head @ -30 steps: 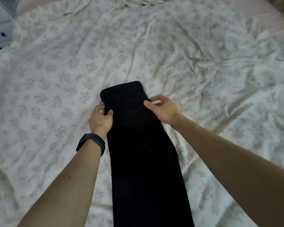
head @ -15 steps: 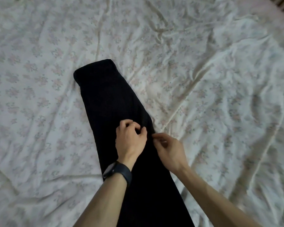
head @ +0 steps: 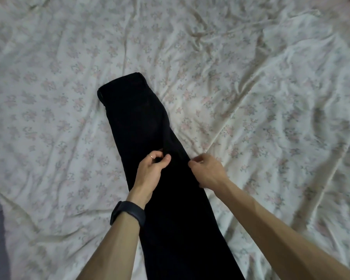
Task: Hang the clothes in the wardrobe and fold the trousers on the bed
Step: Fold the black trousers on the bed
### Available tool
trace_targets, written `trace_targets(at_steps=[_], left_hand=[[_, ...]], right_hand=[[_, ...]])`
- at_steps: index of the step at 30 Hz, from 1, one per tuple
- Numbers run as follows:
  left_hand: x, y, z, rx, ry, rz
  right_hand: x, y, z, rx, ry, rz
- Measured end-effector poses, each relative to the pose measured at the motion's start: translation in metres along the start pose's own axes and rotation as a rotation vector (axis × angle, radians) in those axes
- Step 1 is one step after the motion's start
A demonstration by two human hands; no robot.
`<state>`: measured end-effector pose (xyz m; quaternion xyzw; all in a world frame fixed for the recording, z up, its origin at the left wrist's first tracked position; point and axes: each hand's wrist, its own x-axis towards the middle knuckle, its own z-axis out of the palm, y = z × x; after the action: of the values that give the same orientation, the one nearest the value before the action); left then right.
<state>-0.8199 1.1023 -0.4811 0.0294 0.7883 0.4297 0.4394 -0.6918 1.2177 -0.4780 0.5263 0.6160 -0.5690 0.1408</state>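
Smoothing stage of the trouser fold, I'd say: the black trousers (head: 141, 122) lie flat on the bed (head: 271, 98), seemingly leg on leg, waistband (head: 121, 83) well beyond the fingers and the legs running back under both wrists. Left hand (head: 151, 170) has its fingers (head: 153, 157) pinching a bit of cloth mid-width; right hand (head: 208, 172), just beside it, looks to be nipping the right edge. Next move probably needs that spot tugged flat, then a grab at the hems, which are out of view.

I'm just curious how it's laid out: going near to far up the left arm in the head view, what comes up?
Black band wristwatch → left hand → black fabric trouser waistband → wrinkled white floral bedsheet.
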Motion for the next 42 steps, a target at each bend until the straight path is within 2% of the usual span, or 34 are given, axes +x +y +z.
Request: trace_targets(at_steps=[4, 8, 10, 15, 18, 21, 25, 28, 30, 32, 34, 38, 40, 42], left_hand=[[0.007, -0.010, -0.008, -0.102, -0.008, -0.032], [0.009, -0.018, -0.007, -0.149, 0.023, -0.061], [0.004, -0.016, -0.005, -0.003, 0.063, -0.043], [-0.031, -0.005, 0.019, 0.640, 0.157, 0.141], [-0.046, -0.010, 0.042, 0.843, 0.096, 0.074], [-0.053, -0.012, 0.057, 0.969, 0.077, 0.026], [-0.049, -0.020, 0.035, 0.715, 0.033, 0.079], [-0.054, -0.031, 0.003, 0.413, -0.037, 0.013], [-0.059, -0.037, -0.009, 0.294, -0.066, -0.032], [-0.058, -0.037, -0.010, 0.297, -0.087, -0.036], [-0.054, -0.034, -0.007, 0.331, -0.097, -0.017], [-0.049, -0.036, -0.006, 0.358, -0.127, -0.028], [-0.048, -0.035, -0.004, 0.450, -0.100, -0.002], [-0.048, -0.032, 0.001, 0.527, -0.062, 0.030]], right_hand=[[-0.021, 0.030, 0.002, -0.085, -0.187, -0.013], [-0.045, 0.067, 0.008, -0.280, -0.151, -0.055], [-0.055, 0.081, 0.012, -0.359, -0.082, -0.099], [-0.061, 0.096, 0.017, -0.322, 0.135, -0.138], [-0.056, 0.097, 0.016, -0.352, 0.163, -0.134], [-0.052, 0.101, 0.014, -0.271, 0.217, -0.121], [-0.053, 0.105, 0.014, -0.224, 0.230, -0.113], [-0.053, 0.101, 0.018, -0.306, 0.241, -0.127], [-0.054, 0.092, 0.022, -0.328, 0.284, -0.186], [-0.053, 0.078, 0.027, -0.275, 0.280, -0.257], [-0.047, 0.057, 0.030, -0.119, 0.190, -0.261], [-0.022, 0.011, 0.029, 0.371, -0.097, 0.062], [-0.010, -0.001, 0.031, 0.423, -0.068, 0.073], [-0.002, -0.005, 0.025, 0.401, 0.050, 0.050]])
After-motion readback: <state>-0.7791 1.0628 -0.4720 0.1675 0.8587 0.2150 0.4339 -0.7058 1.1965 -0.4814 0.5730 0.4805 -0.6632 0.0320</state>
